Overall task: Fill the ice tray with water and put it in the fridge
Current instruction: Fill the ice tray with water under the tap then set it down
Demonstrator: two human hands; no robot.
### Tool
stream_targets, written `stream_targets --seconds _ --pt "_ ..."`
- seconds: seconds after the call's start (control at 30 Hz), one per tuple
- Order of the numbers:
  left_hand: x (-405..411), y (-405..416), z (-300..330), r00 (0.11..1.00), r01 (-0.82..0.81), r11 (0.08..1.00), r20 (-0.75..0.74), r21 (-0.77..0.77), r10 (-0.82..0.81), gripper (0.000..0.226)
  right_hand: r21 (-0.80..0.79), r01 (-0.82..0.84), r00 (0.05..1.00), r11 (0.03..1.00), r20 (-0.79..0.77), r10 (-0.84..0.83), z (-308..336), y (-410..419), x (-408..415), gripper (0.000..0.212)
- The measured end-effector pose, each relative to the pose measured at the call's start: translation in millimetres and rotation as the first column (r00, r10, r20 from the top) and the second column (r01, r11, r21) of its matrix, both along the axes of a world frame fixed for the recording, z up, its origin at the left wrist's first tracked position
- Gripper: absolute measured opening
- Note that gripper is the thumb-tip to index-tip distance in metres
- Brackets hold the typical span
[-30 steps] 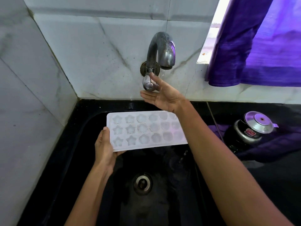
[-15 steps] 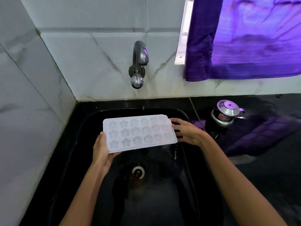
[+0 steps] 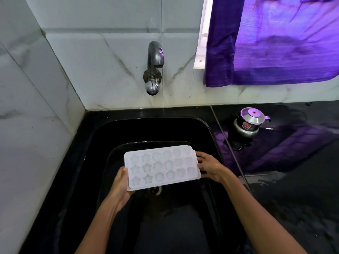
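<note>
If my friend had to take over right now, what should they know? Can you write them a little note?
Left hand: grip on the ice tray's left end.
Right hand: grip on its right end.
The tray is held nearly level over the black sink, above the drain, well in front of the tap.
No water runs from the tap.
Done: the tray's filling looks finished, though I can't be sure how full it is.
Left: carry it level to the fridge, which is not in view.

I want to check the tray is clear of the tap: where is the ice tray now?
In the head view, the ice tray is held over the black sink, above the drain, between both hands, below and well forward of the tap.
</note>
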State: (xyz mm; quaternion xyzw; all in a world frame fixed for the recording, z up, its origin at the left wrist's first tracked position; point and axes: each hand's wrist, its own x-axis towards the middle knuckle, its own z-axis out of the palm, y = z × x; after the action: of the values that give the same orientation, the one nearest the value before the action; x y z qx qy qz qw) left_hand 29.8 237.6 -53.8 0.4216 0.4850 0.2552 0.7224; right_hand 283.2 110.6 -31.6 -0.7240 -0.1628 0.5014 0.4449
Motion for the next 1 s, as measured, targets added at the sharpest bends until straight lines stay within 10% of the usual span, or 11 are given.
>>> stream_targets --seconds 0.43,0.73,1.0 --pt "-14.4 -20.3 -57.7 0.964 0.047 0.999 -0.261 -0.022 -0.051 0.021 -0.106 0.066 0.996 0.992 -0.046 -0.071 -58.1 -36.7 -28.9 0.045" --pt "-32.5 -30.2 -58.5 0.896 0.216 0.932 -0.438 0.29 -0.071 0.03 -0.007 0.169 0.984 0.986 0.058 -0.169 -63.2 -45.7 -42.3 0.04" --pt "-46.1 -29.6 -28.9 0.872 0.376 0.687 -0.489 0.622 -0.034 0.02 0.206 0.202 0.941 0.958 0.231 -0.248 -41.6 -53.9 -44.9 0.037"
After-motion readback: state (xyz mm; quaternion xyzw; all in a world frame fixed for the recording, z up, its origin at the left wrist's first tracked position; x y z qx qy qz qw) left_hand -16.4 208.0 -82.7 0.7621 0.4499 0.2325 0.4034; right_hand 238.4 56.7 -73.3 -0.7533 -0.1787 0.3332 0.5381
